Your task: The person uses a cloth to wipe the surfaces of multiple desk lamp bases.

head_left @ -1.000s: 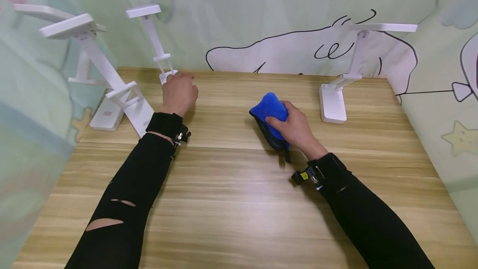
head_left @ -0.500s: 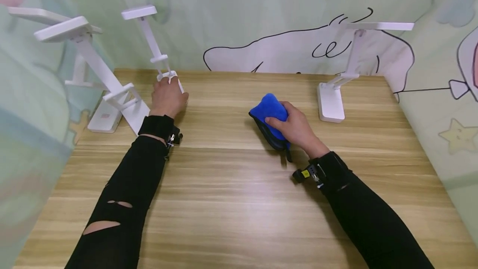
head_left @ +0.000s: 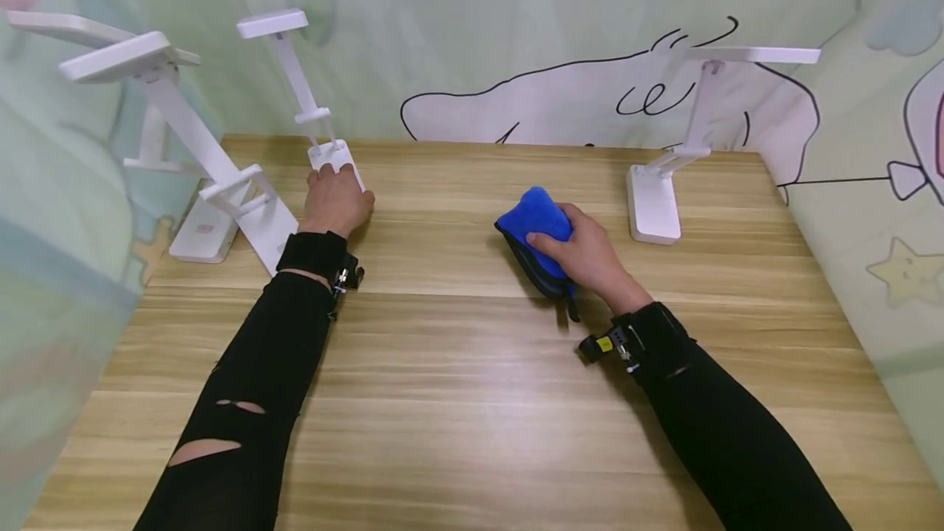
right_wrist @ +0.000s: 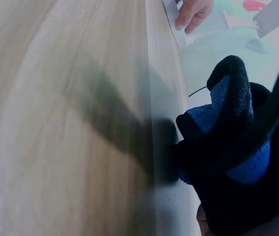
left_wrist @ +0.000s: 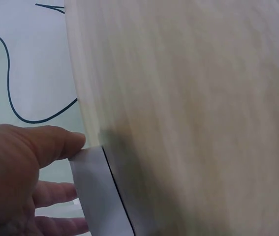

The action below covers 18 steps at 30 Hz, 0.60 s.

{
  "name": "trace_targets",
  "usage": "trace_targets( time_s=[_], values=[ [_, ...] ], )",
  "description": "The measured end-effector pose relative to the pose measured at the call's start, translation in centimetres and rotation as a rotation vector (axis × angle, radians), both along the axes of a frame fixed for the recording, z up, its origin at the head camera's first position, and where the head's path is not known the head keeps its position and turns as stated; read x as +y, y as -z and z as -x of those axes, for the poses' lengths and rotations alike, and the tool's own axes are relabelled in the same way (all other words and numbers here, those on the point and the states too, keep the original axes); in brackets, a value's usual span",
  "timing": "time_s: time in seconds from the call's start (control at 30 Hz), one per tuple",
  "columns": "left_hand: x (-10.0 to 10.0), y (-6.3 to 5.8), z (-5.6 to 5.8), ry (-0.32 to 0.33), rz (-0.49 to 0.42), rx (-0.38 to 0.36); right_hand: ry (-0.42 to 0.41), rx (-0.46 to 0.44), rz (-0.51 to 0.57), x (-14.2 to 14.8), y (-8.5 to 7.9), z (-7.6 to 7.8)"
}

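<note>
At the back left of the wooden table stands a slim white desk lamp (head_left: 329, 156). My left hand (head_left: 335, 201) holds the near end of its base. In the left wrist view, the thumb lies at one corner of the lamp base (left_wrist: 100, 189) and the fingers come round its far side. My right hand (head_left: 586, 252) grips a folded blue cloth (head_left: 534, 215) with black edging, right of the table's middle. Its thumb lies across the top, and a short black loop hangs from the near end. Dark folds of the cloth (right_wrist: 218, 147) fill much of the right wrist view.
Two more white desk lamps stand close together at the left, the nearer lamp (head_left: 258, 224) beside my left forearm. Another white lamp (head_left: 653, 207) stands at the back right. A printed curtain (head_left: 479, 31) rises behind the table's back edge.
My left hand has come down from behind the lamp's base toward me and now grips its near end, so more of the base shows. The right hand and cloth have barely moved.
</note>
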<state>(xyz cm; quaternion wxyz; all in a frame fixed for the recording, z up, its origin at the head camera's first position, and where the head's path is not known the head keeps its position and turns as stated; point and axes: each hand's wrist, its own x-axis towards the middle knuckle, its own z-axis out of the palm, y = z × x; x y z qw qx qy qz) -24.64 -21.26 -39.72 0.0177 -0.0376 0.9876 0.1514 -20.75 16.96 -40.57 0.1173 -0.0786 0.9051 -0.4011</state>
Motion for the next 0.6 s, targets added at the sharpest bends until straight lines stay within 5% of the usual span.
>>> trace_targets(
  time_s=[0.6],
  values=[
    [1.8, 0.0, -1.7, 0.042, -0.004, 0.031, 0.033, -0.002, -0.003, 0.2, -0.1, -0.1]
  ],
)
